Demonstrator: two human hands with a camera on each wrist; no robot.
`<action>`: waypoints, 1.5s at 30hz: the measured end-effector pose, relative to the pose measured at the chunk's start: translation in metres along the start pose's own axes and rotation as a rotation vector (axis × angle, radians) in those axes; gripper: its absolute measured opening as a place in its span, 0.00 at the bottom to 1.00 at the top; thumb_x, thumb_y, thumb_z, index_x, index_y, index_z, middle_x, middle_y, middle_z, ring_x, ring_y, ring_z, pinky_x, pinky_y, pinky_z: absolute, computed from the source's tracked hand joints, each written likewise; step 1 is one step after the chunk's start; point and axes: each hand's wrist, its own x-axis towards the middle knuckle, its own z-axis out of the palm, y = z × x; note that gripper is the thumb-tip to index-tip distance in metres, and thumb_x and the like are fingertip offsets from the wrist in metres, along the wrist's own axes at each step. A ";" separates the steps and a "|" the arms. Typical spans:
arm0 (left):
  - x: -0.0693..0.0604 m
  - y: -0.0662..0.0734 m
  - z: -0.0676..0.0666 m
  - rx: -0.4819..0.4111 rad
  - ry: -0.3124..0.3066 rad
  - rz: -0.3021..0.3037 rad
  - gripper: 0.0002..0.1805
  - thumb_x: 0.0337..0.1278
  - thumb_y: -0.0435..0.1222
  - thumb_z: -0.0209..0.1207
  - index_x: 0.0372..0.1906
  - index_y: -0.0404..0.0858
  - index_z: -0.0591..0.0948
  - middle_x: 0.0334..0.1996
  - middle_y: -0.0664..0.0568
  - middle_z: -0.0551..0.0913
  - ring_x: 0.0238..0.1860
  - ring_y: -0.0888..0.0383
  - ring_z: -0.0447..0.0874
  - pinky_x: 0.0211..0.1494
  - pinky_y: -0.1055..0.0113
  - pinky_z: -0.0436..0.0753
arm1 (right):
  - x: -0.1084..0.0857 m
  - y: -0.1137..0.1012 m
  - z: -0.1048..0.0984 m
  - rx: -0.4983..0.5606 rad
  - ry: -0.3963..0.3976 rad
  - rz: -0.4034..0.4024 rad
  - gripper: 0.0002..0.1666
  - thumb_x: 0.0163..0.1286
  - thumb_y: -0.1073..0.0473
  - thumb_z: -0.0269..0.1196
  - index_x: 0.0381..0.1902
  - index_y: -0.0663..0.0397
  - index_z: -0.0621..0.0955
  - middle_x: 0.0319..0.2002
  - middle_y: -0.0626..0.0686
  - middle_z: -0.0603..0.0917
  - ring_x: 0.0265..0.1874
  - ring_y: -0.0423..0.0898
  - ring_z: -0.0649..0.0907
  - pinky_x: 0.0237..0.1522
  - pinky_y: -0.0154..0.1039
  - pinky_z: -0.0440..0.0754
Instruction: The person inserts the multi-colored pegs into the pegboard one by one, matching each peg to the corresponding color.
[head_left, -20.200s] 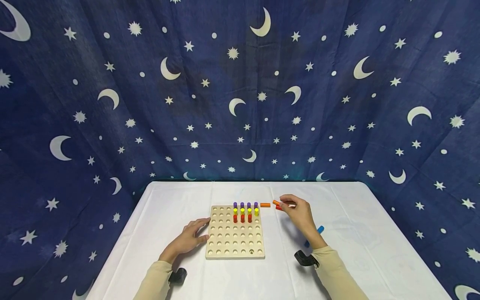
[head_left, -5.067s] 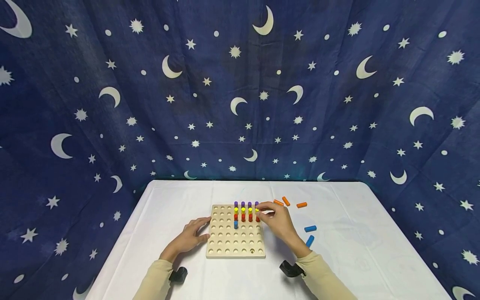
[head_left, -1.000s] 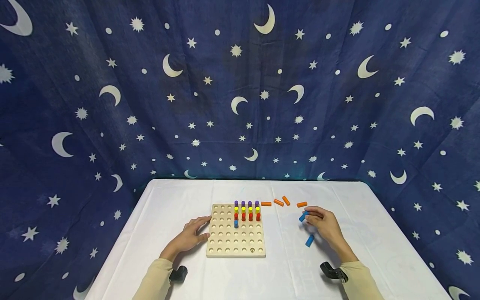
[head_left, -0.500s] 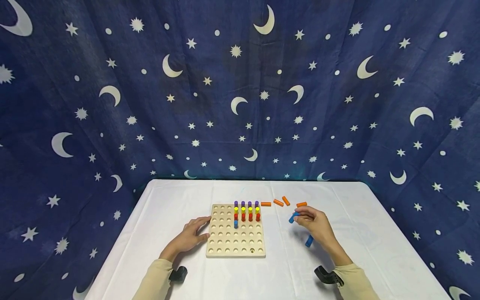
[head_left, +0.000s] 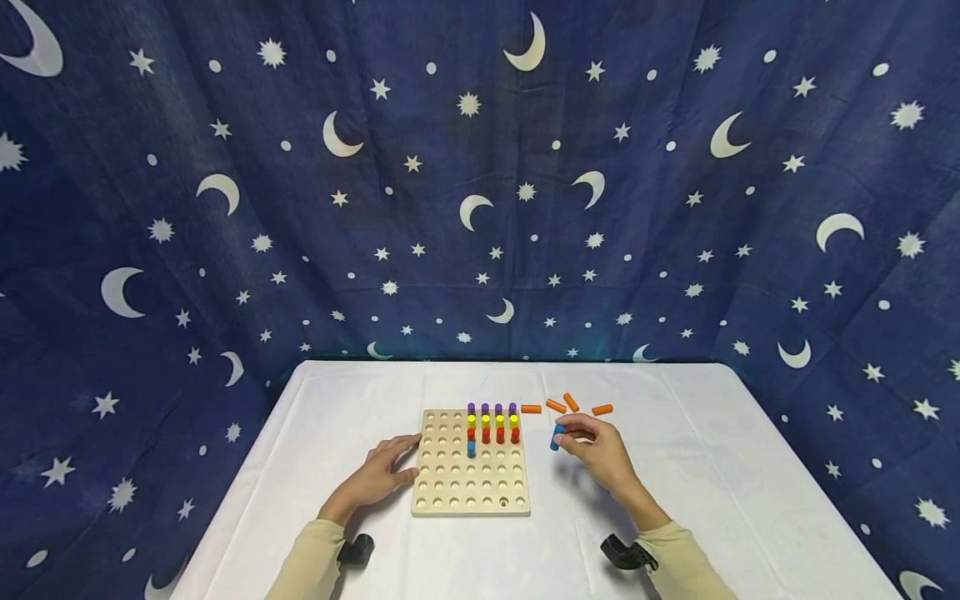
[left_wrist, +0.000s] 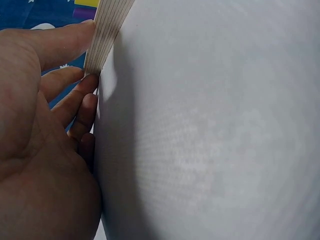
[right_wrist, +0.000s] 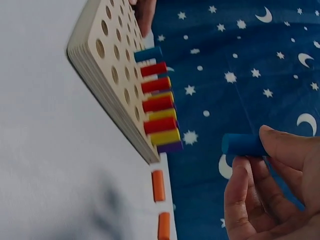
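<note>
In the head view a wooden pegboard (head_left: 465, 511) lies flat on the table. Rows of purple pegs (head_left: 498, 409), yellow pegs (head_left: 485, 422) and red pegs (head_left: 500, 437) stand in it, with a single blue peg (head_left: 471, 450) in front of the reds. My left hand (head_left: 375, 473) rests on the table, fingertips and thumb touching the board's left edge. To the right of the board, my right hand (head_left: 600, 450) pinches another blue peg (right_wrist: 243, 144) between thumb and fingers, above the table. A loose blue peg seen earlier is hidden from view.
Several orange pegs (head_left: 556, 406) lie loose on the white-covered table (head_left: 720, 467), behind and right of the board. A dark blue curtain (head_left: 480, 250) with moons and stars hangs beyond the table's far edge.
Over the last second my right hand has carried the blue peg leftward toward the board, turning it more upright. Earlier the red row gained its last peg and a blue peg entered the board. Left hand stays.
</note>
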 end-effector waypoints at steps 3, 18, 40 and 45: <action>0.000 0.000 0.000 0.001 0.001 0.005 0.34 0.59 0.45 0.64 0.71 0.46 0.70 0.70 0.49 0.71 0.72 0.45 0.63 0.74 0.39 0.60 | 0.002 0.000 0.009 0.010 -0.006 0.009 0.19 0.59 0.59 0.73 0.46 0.59 0.84 0.39 0.56 0.86 0.37 0.36 0.83 0.39 0.29 0.83; 0.001 -0.002 0.001 0.004 0.000 0.014 0.34 0.59 0.45 0.63 0.71 0.46 0.70 0.70 0.49 0.71 0.72 0.45 0.64 0.75 0.40 0.58 | 0.008 0.002 0.058 -0.012 -0.030 -0.006 0.11 0.57 0.62 0.73 0.39 0.52 0.86 0.35 0.49 0.88 0.36 0.39 0.85 0.39 0.31 0.83; 0.000 -0.002 0.001 0.007 0.005 0.015 0.33 0.59 0.44 0.64 0.71 0.47 0.70 0.69 0.50 0.71 0.71 0.45 0.63 0.75 0.40 0.58 | 0.013 0.009 0.109 -0.064 -0.081 -0.095 0.12 0.60 0.67 0.69 0.43 0.56 0.87 0.36 0.56 0.90 0.35 0.44 0.88 0.38 0.31 0.86; 0.000 -0.002 0.001 0.006 0.007 0.022 0.33 0.59 0.43 0.64 0.70 0.46 0.70 0.69 0.49 0.72 0.71 0.44 0.64 0.74 0.39 0.58 | 0.015 0.011 0.113 -0.081 -0.085 -0.104 0.11 0.60 0.67 0.70 0.42 0.55 0.88 0.37 0.57 0.90 0.35 0.44 0.88 0.38 0.30 0.85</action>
